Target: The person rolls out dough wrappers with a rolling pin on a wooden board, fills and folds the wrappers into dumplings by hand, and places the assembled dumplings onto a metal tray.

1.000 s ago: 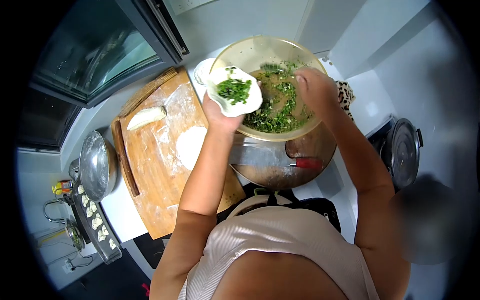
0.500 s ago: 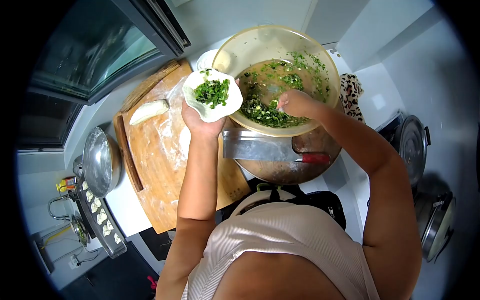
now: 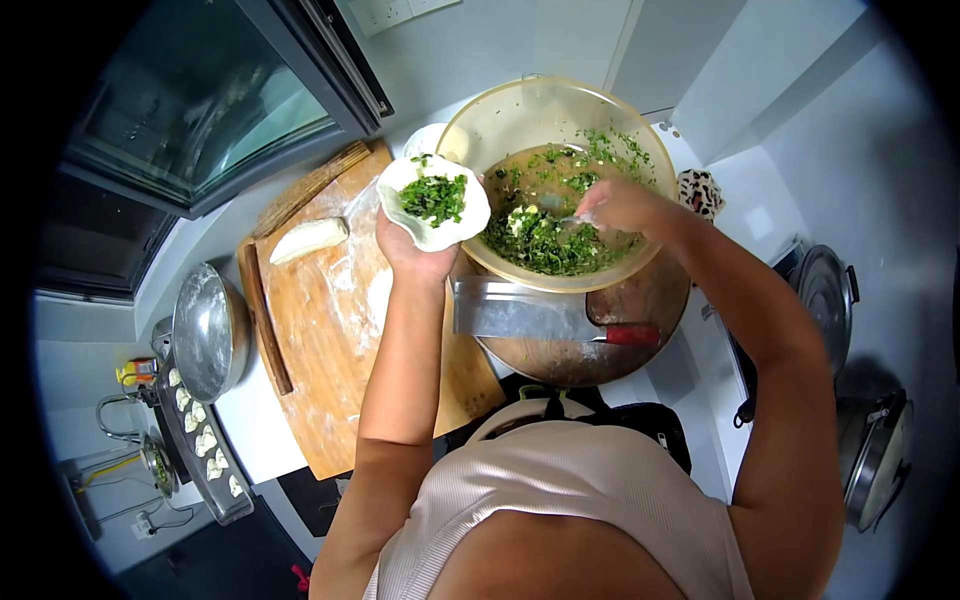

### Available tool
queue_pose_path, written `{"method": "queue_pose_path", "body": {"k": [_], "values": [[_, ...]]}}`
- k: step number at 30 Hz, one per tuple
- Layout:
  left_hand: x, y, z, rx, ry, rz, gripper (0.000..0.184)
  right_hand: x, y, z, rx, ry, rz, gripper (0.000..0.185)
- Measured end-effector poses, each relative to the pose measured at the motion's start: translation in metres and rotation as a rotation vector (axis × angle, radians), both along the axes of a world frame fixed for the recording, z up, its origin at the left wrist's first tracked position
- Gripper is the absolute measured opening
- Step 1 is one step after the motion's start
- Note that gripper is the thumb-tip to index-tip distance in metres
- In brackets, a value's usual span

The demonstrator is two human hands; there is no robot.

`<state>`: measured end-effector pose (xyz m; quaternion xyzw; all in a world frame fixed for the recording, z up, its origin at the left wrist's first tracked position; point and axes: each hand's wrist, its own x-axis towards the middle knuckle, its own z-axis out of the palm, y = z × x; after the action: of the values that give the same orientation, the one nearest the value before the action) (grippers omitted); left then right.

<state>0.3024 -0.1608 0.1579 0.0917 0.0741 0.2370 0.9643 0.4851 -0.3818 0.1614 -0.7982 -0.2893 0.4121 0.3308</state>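
My left hand [image 3: 415, 255] is closed around the underside of a white, wavy-edged dough wrapper [image 3: 474, 222] with chopped greens [image 3: 433, 200] heaped in its middle. The wrapper is beside the left rim of a large yellowish bowl [image 3: 500, 110]. My right hand [image 3: 625, 208] is over the bowl, slightly blurred, fingers pinched on a thin spoon [image 3: 577, 218]. A pale clump of filling [image 3: 525, 219] shows at the spoon's far end, above the chopped green filling [image 3: 555, 250]. The spoon's bowl is hard to make out.
A cleaver [image 3: 530, 312] lies on a round chopping block [image 3: 570, 365] in front of the bowl. Left, a floured wooden board [image 3: 325, 370] carries a dough roll [image 3: 309, 240] and a rolling pin [image 3: 264, 320]. Further left are a metal bowl [image 3: 208, 330] and a tray [image 3: 228, 500] of dumplings.
My right hand has lifted slightly out of the filling, and the spoon with a pale clump now shows. The wrapper stays in my left hand. The whole view has shifted a little.
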Motion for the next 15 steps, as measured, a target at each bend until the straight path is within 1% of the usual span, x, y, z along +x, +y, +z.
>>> {"method": "queue_pose_path", "body": {"k": [2,4,5,8,10,11,12,14,15], "values": [[0.008,-0.005,-0.003,-0.041,0.018,0.030,0.047,0.005,-0.006,0.024,0.060,0.003,-0.007,0.020],[0.016,-0.013,-0.003,-0.027,0.066,0.030,0.044,0.011,-0.010,0.048,0.107,0.016,-0.015,0.020],[0.020,-0.018,-0.004,-0.023,0.081,0.033,0.043,0.010,-0.011,0.061,0.116,-0.026,-0.025,0.018],[0.034,-0.040,0.000,-0.024,0.106,0.033,0.041,-0.003,-0.008,0.092,0.153,-0.030,-0.102,0.016],[0.037,-0.061,0.018,-0.029,0.067,-0.030,0.041,-0.011,-0.005,0.080,0.282,-0.146,-0.164,0.017],[0.038,-0.068,0.022,-0.034,0.083,-0.044,0.045,-0.015,-0.003,0.072,0.346,-0.206,-0.192,0.017],[0.043,-0.071,0.017,-0.026,0.059,-0.053,0.044,-0.025,-0.003,0.066,0.431,-0.435,-0.198,0.017],[0.047,-0.077,0.023,-0.094,0.086,-0.052,0.042,-0.049,-0.006,0.053,0.593,-0.893,-0.192,0.018],[0.049,-0.078,0.023,-0.115,0.076,-0.059,0.041,-0.057,-0.008,0.048,0.604,-0.997,-0.178,0.019]]}}
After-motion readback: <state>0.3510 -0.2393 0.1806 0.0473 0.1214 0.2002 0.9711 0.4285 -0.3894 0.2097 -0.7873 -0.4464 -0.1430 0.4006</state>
